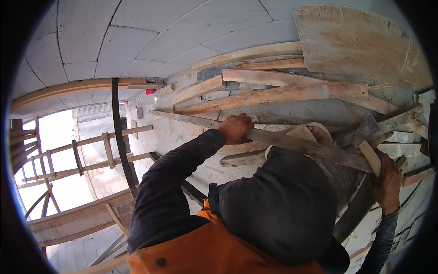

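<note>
A long, narrow, weathered plank (315, 150) runs slantwise in front of me, crossing over my bent leg in dark trousers. My left hand (236, 128) is closed around it near its middle. At the right, my right hand (388, 185) grips the pale wooden handle of a hatchet (370, 157), whose broad grey metal head is blurred and points up and away. The hatchet's handle lies close to the plank's right end; I cannot tell whether they touch. Part of my foot (319, 133) shows just beyond the plank.
Several loose boards (273, 97) lie piled beyond the plank, against a wall of pale blocks (173, 36). A stained plywood sheet (360, 41) leans at the far right. At left stand a dark upright post (119, 132) and a wooden ladder (107, 150). Scrap timber (401, 148) clutters the right side.
</note>
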Demonstrator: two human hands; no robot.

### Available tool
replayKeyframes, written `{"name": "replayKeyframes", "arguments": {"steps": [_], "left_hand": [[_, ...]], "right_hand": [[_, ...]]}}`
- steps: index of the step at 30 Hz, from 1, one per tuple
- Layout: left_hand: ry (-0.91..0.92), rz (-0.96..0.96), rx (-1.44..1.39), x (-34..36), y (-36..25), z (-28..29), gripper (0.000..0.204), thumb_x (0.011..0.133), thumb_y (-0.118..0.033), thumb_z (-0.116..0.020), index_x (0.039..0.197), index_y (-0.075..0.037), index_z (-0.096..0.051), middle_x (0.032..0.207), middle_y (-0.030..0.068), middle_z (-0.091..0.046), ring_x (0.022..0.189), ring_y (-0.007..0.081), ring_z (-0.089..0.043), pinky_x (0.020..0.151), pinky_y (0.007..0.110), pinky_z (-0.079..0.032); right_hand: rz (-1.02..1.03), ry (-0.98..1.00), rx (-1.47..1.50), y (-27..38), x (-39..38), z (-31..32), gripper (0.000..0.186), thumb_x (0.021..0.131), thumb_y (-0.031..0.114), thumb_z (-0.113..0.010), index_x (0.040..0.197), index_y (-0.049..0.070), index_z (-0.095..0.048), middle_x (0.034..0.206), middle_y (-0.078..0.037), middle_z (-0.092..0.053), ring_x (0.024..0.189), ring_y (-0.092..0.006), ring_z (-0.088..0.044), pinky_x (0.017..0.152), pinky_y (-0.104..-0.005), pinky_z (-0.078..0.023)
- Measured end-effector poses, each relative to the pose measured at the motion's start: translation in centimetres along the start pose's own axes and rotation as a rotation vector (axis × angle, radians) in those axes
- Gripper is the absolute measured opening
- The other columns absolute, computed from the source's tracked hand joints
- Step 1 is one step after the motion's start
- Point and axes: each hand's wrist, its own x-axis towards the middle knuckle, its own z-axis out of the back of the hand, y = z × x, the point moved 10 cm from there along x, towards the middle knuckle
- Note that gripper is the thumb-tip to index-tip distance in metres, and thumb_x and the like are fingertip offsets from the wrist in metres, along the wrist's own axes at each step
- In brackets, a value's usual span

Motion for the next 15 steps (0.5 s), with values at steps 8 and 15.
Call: {"name": "replayKeyframes", "arguments": {"steps": [8,15], "left_hand": [[-0.074,-0.009,-0.017,-0.4,-2.8,4.7,0.053,0.073,-0.036,-0.087,0.112,-0.007,-0.065,0.106,0.01,-0.063,0.108,0.0315,-0.062,0.084,0.047,-0.057],[-0.067,-0.086,-0.017,1.5,-6.1,7.1,0.053,0.071,-0.033,-0.087,0.111,-0.006,-0.065,0.107,0.0097,-0.063,0.109,0.0312,-0.062,0.087,0.045,-0.057]], "right_hand": [[-0.071,-0.022,0.021,0.7,-2.9,5.5,0.061,0.07,-0.008,-0.08,0.127,0.0,-0.057,0.105,-0.026,-0.066,0.1,-0.0503,-0.064,0.083,-0.0538,-0.05],[-0.108,-0.076,0.052,-0.7,-6.3,8.1,0.056,0.068,-0.011,-0.08,0.119,-0.001,-0.059,0.106,-0.027,-0.064,0.101,-0.0514,-0.062,0.083,-0.0525,-0.049]]}}
